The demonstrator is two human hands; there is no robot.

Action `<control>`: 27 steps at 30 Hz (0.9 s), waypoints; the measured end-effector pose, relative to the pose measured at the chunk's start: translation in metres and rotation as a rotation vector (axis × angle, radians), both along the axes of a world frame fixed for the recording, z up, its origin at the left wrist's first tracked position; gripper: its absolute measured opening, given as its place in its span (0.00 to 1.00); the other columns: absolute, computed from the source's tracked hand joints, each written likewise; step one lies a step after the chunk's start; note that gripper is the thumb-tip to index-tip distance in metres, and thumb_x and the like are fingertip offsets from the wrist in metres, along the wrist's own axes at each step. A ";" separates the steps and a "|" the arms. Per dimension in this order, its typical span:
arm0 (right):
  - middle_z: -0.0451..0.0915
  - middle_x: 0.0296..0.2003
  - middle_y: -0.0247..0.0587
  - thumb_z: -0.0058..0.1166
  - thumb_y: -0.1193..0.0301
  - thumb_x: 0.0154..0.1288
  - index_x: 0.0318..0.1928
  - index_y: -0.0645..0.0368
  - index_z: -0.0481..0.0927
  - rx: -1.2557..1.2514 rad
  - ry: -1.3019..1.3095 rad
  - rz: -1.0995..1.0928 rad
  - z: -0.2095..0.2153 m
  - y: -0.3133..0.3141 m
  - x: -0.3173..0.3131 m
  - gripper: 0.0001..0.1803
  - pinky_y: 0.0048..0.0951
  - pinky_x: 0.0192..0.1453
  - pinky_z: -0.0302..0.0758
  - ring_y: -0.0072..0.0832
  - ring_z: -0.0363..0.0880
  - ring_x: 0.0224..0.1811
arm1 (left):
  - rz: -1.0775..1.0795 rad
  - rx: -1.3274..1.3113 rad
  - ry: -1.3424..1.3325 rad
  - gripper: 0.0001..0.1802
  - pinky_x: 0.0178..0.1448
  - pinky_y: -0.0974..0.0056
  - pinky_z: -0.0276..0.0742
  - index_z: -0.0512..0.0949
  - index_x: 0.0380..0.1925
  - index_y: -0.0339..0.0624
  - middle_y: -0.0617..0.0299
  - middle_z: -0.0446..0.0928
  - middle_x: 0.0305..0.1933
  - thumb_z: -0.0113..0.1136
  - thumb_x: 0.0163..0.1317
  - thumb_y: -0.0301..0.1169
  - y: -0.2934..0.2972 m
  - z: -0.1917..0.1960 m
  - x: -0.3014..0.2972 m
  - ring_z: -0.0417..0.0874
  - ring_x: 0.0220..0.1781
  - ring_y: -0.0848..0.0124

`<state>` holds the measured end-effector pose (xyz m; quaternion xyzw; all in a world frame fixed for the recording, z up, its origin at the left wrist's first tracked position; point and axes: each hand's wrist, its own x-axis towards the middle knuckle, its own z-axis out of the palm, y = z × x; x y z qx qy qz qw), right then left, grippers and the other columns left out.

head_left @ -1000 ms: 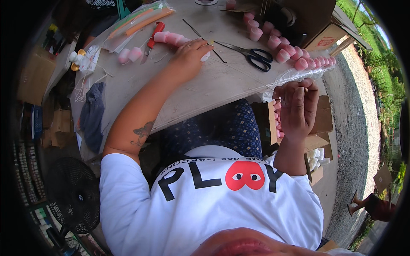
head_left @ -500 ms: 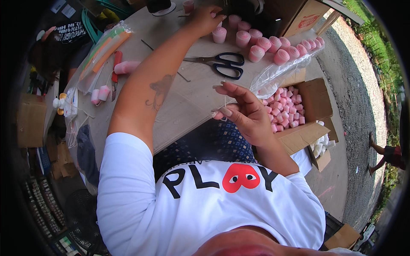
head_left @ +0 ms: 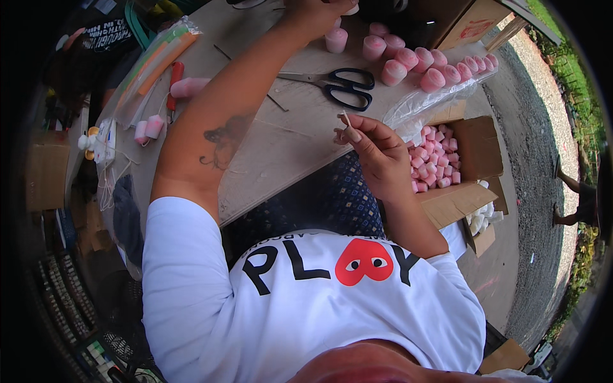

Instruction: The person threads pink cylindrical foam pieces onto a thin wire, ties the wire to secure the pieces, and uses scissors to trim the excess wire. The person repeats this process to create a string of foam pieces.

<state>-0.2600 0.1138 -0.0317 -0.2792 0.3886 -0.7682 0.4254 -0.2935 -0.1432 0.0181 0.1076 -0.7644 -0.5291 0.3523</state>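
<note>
My left hand (head_left: pixel 314 18) stretches to the top edge, partly cut off. Its closed fingertips hold a small pale pink piece, which looks like one of the cup-shaped candles. Just below that hand stands a pink candle (head_left: pixel 336 40). My right hand (head_left: pixel 378 148) is held up near the table's front edge. Between its thumb and fingers it pinches a short, thin white wick (head_left: pixel 347 118). Scissors with dark blue handles (head_left: pixel 348 88) lie open beyond my right hand. More pink candles (head_left: pixel 394 72) stand in rows at the far right of the table (head_left: pixel 255 182).
At right, a cardboard box (head_left: pixel 480 147) holds many small pink pieces (head_left: pixel 435 159), with clear plastic (head_left: pixel 415 105) beside it. A red-handled tool (head_left: pixel 176 80), a pink cylinder (head_left: pixel 189 87) and bagged coloured strips (head_left: pixel 159 70) lie at left. Another person (head_left: pixel 96 57) is at far left.
My left hand has moved right and farther away, and one candle has left its place in the rows. My right hand has closed into a pinch, with the wick now standing up from it.
</note>
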 end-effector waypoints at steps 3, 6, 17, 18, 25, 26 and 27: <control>0.80 0.42 0.41 0.52 0.78 0.68 0.50 0.69 0.76 -0.019 0.212 -0.086 0.009 -0.002 0.007 0.12 0.25 0.54 0.75 0.27 0.80 0.48 | -0.183 0.566 0.020 0.25 0.57 0.63 0.75 0.70 0.57 0.34 0.51 0.76 0.52 0.54 0.67 0.41 0.039 0.030 0.103 0.79 0.53 0.61; 0.80 0.42 0.42 0.54 0.80 0.66 0.46 0.70 0.76 -0.100 0.237 -0.074 0.017 -0.005 0.024 0.09 0.25 0.55 0.75 0.27 0.80 0.48 | -0.090 0.762 0.033 0.21 0.57 0.62 0.77 0.70 0.55 0.36 0.54 0.75 0.50 0.53 0.69 0.39 0.083 0.013 0.192 0.79 0.52 0.62; 0.80 0.32 0.38 0.66 0.78 0.52 0.31 0.60 0.81 -0.089 1.105 -0.279 0.042 -0.031 0.100 0.06 0.27 0.38 0.74 0.30 0.78 0.34 | -0.060 1.047 0.318 0.29 0.56 0.71 0.79 0.69 0.53 0.34 0.52 0.76 0.48 0.45 0.70 0.51 0.120 -0.030 0.289 0.80 0.50 0.70; 0.79 0.32 0.38 0.66 0.79 0.51 0.31 0.59 0.81 -0.081 1.123 -0.290 0.047 -0.031 0.106 0.07 0.28 0.38 0.74 0.32 0.78 0.34 | -0.076 1.048 0.325 0.29 0.56 0.71 0.79 0.69 0.53 0.34 0.52 0.76 0.48 0.45 0.70 0.52 0.121 -0.031 0.290 0.80 0.50 0.71; 0.77 0.30 0.37 0.66 0.79 0.46 0.31 0.56 0.80 -0.071 1.312 -0.384 0.051 -0.033 0.111 0.10 0.33 0.40 0.72 0.36 0.77 0.35 | -0.189 1.062 0.366 0.29 0.55 0.71 0.79 0.69 0.52 0.36 0.53 0.76 0.48 0.44 0.69 0.53 0.118 -0.041 0.289 0.79 0.50 0.71; 0.77 0.30 0.37 0.66 0.79 0.46 0.31 0.56 0.80 -0.083 1.324 -0.381 0.050 -0.034 0.111 0.10 0.33 0.41 0.72 0.36 0.77 0.35 | -0.173 1.065 0.361 0.29 0.55 0.71 0.79 0.69 0.52 0.36 0.53 0.76 0.48 0.44 0.69 0.53 0.118 -0.041 0.289 0.79 0.50 0.71; 0.77 0.30 0.36 0.66 0.79 0.46 0.31 0.56 0.80 -0.095 1.337 -0.377 0.049 -0.035 0.110 0.11 0.34 0.42 0.71 0.36 0.77 0.35 | -0.156 1.068 0.356 0.29 0.55 0.71 0.79 0.69 0.53 0.36 0.53 0.76 0.48 0.44 0.69 0.52 0.119 -0.041 0.289 0.79 0.50 0.71</control>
